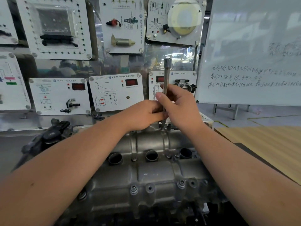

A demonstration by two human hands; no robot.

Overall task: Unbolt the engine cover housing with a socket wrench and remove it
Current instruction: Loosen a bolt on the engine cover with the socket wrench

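Grey metal engine cover housing (146,173) shows three round wells; both hands' fingers (160,96) grip one upright socket wrench (166,82).

Straight ahead, a reflective metal display wall (114,66) carries white rectangular training panels (59,95) with red digital readouts, diagrams and mounted parts. To the right, a large white whiteboard (254,51) with handwritten lines stands on grey metal legs (235,111) over a pale grey floor (268,119). A tan striped wooden tabletop (263,142) sits lower right.
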